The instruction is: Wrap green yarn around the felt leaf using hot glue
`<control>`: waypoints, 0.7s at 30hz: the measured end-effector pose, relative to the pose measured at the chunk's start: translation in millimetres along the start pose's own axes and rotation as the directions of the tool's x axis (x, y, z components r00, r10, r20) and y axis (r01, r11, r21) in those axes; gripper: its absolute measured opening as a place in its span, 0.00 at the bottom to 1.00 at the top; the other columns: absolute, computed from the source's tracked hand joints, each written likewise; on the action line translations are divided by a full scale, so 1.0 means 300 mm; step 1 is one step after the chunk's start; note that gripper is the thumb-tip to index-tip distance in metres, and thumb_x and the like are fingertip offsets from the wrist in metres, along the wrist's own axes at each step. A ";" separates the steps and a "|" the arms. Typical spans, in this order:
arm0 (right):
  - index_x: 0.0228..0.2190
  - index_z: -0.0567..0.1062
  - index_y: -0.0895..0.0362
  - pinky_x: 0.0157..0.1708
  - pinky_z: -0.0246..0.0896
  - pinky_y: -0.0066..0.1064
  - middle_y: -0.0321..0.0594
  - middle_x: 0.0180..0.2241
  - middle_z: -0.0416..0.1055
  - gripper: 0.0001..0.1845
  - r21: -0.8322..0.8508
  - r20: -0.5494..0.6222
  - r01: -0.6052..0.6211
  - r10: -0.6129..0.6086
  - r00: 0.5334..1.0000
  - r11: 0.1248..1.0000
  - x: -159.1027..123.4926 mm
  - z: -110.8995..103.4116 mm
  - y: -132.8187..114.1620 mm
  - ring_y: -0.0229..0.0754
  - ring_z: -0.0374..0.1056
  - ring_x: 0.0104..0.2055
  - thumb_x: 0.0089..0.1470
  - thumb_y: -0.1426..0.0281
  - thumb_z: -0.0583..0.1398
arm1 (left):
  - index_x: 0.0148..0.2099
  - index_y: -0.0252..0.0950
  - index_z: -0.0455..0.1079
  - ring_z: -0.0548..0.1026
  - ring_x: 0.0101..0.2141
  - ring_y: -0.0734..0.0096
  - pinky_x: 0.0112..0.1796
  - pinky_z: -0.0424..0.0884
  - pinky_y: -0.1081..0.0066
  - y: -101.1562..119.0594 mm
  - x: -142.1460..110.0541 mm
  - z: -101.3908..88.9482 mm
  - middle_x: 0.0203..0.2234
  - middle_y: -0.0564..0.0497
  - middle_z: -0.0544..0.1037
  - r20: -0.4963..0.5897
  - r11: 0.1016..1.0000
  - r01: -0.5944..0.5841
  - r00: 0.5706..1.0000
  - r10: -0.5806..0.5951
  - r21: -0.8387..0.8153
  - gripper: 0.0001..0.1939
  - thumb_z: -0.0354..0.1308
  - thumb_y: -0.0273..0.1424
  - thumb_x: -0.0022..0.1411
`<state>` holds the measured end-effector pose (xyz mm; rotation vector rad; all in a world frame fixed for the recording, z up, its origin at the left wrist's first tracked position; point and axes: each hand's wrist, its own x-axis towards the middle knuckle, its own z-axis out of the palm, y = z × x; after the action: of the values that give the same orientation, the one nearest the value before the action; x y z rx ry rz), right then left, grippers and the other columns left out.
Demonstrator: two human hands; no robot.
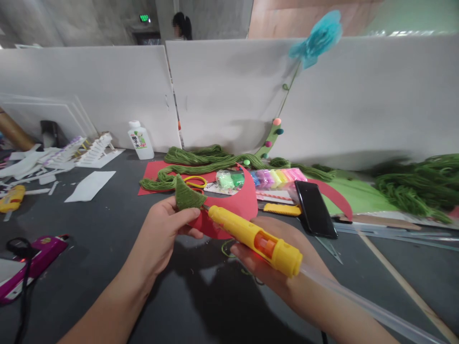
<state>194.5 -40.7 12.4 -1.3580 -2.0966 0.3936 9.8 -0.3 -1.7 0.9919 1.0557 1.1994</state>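
My left hand (pixel 167 227) is closed on one end of a red paper crescent (pixel 244 200), pinching it where green yarn (pixel 188 193) covers the tip. The rest of the crescent is bare red and curves up to a point at the right. My right hand (pixel 265 248) is wrapped round a yellow hot glue gun (pixel 247 229) with a long clear glue stick (pixel 358 301) coming out of its back. The gun's nozzle is at the edge of the yarn-covered part, by my left thumb; whether it touches cannot be made out.
Green yarn skeins (pixel 201 157), packs of coloured clay (pixel 276 177), a yellow cutter (pixel 281 209) and a black phone (pixel 315 208) lie beyond my hands. A white bottle (pixel 141 141) stands at the partition (pixel 229 95). At left are a purple device (pixel 36 265) and another yellow tool (pixel 12 198).
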 end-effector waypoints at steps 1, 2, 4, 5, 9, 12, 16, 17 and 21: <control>0.20 0.68 0.54 0.20 0.56 0.31 0.36 0.19 0.64 0.15 -0.009 0.017 0.000 0.000 1.000 1.000 0.001 -0.001 0.000 0.38 0.60 0.20 0.53 0.60 0.54 | 0.30 0.32 0.73 0.71 0.22 0.76 0.20 0.72 0.79 0.000 -0.001 0.000 0.24 0.53 0.75 0.000 1.000 0.000 1.000 0.000 -0.003 0.05 0.62 0.26 0.46; 0.20 0.67 0.54 0.20 0.56 0.31 0.36 0.19 0.63 0.16 -0.012 0.025 -0.001 0.001 1.000 1.000 0.001 -0.002 0.001 0.38 0.59 0.20 0.53 0.59 0.54 | 0.30 0.32 0.73 0.71 0.22 0.76 0.20 0.72 0.79 0.000 -0.001 0.001 0.24 0.53 0.75 0.002 1.000 0.001 1.000 -0.001 -0.003 0.05 0.62 0.26 0.46; 0.20 0.67 0.54 0.19 0.55 0.31 0.36 0.18 0.63 0.16 -0.008 0.030 0.001 -0.001 1.000 1.000 0.002 -0.004 0.000 0.38 0.59 0.20 0.53 0.59 0.54 | 0.30 0.32 0.73 0.71 0.22 0.76 0.20 0.72 0.78 -0.001 -0.001 0.000 0.24 0.53 0.75 0.007 1.000 0.001 1.000 -0.001 -0.003 0.05 0.62 0.27 0.46; 0.20 0.67 0.54 0.19 0.55 0.30 0.36 0.18 0.63 0.15 -0.004 0.030 0.002 -0.002 1.000 1.000 0.002 -0.005 0.000 0.38 0.59 0.20 0.53 0.59 0.54 | 0.30 0.32 0.73 0.71 0.22 0.77 0.20 0.72 0.79 -0.001 -0.001 0.000 0.24 0.53 0.75 0.008 1.000 0.000 1.000 0.000 -0.002 0.05 0.62 0.27 0.46; 0.20 0.66 0.54 0.18 0.53 0.30 0.35 0.18 0.62 0.15 -0.007 0.022 0.005 -0.005 1.000 1.000 0.004 -0.007 0.000 0.37 0.58 0.19 0.53 0.61 0.54 | 0.30 0.32 0.73 0.71 0.22 0.77 0.19 0.72 0.78 -0.004 0.002 -0.002 0.23 0.54 0.74 0.006 1.000 -0.002 1.000 0.002 -0.002 0.05 0.62 0.27 0.46; 0.18 0.63 0.54 0.17 0.52 0.30 0.36 0.17 0.61 0.16 -0.025 0.025 0.018 -0.018 1.000 1.000 0.003 -0.006 0.002 0.37 0.57 0.19 0.53 0.60 0.53 | 0.30 0.32 0.73 0.71 0.21 0.76 0.19 0.72 0.78 -0.004 0.002 -0.001 0.23 0.54 0.75 0.000 1.000 0.004 1.000 -0.004 -0.002 0.06 0.63 0.27 0.46; 0.19 0.64 0.54 0.19 0.54 0.30 0.36 0.19 0.62 0.16 -0.020 0.042 0.002 -0.002 0.999 1.000 -0.001 -0.006 -0.001 0.38 0.57 0.20 0.53 0.60 0.54 | 0.30 0.32 0.73 0.71 0.20 0.77 0.19 0.71 0.79 0.000 0.002 0.001 0.23 0.53 0.75 0.001 1.000 0.008 1.000 -0.008 0.005 0.05 0.62 0.26 0.46; 0.19 0.64 0.54 0.19 0.55 0.30 0.36 0.19 0.62 0.16 -0.017 0.042 -0.001 0.002 0.999 1.000 -0.002 -0.006 -0.001 0.38 0.58 0.20 0.53 0.59 0.54 | 0.30 0.32 0.73 0.71 0.20 0.77 0.19 0.71 0.79 0.000 0.002 0.002 0.23 0.53 0.75 0.000 1.000 0.007 1.000 -0.007 0.006 0.05 0.62 0.26 0.46; 0.19 0.63 0.53 0.19 0.56 0.30 0.36 0.19 0.62 0.16 0.002 0.033 -0.013 0.013 0.999 1.000 -0.002 -0.003 0.002 0.38 0.57 0.20 0.53 0.58 0.54 | 0.30 0.32 0.73 0.71 0.21 0.77 0.19 0.71 0.79 -0.001 0.004 0.002 0.24 0.53 0.75 -0.002 1.000 0.001 1.000 -0.001 0.003 0.05 0.62 0.27 0.46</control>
<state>195.6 -41.1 12.6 -1.3732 -2.1145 0.4272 10.4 0.7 -1.8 0.9926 1.0601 1.1988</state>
